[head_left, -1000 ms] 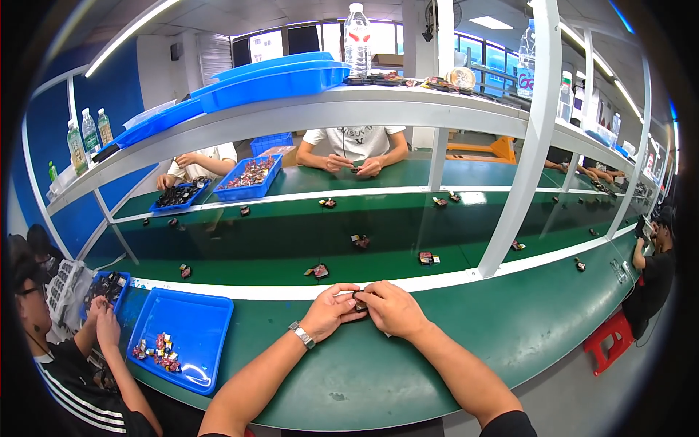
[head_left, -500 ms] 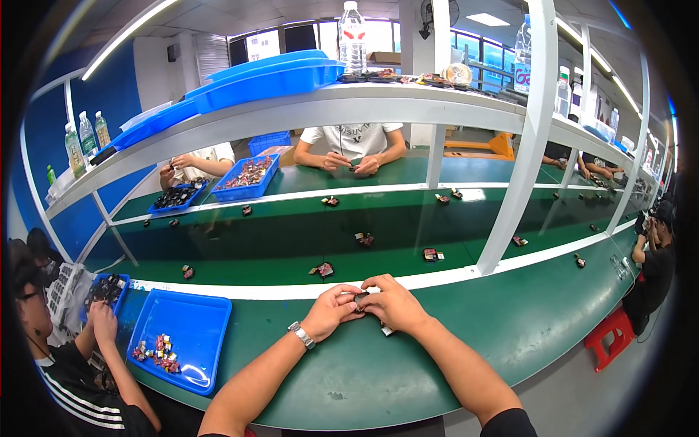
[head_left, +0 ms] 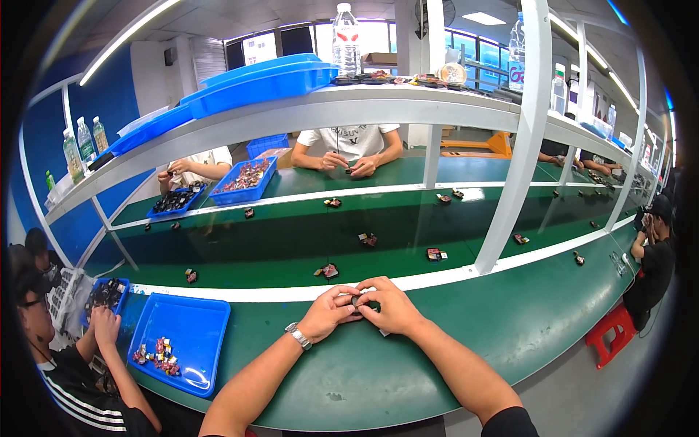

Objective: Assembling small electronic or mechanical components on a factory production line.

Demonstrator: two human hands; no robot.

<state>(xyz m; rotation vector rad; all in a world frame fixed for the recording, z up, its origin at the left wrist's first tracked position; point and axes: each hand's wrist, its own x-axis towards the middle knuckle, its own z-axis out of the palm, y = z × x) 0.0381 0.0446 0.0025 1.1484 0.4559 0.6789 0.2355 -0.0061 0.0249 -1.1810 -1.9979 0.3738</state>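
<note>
My left hand (head_left: pixel 325 315), with a metal watch on its wrist, pinches a small dark part (head_left: pixel 356 300) between thumb and fingers. From the other side my right hand (head_left: pixel 397 309) closes on the same part, its thumb and fingertips meeting those of the left. Much of the part is hidden by the fingers, so its exact kind cannot be made out. Both hands are above the green worktop (head_left: pixel 342 379), just short of the white rail (head_left: pixel 269 294). A small pale piece (head_left: pixel 384 333) shows partly under my right hand.
Left of me lies a blue tray (head_left: pixel 222 320) with several small red, yellow and white pieces. Beyond the rail, a green belt (head_left: pixel 291 251) carries scattered small assemblies (head_left: pixel 437 254). A white post (head_left: pixel 510 160) rises at right. Co-workers sit at left and opposite; a red stool (head_left: pixel 610 335) stands right.
The assemblies on the belt have shifted slightly right. My fingers have adjusted a little around the dark part, and less of the pale piece shows under my right hand. The view has tilted slightly.
</note>
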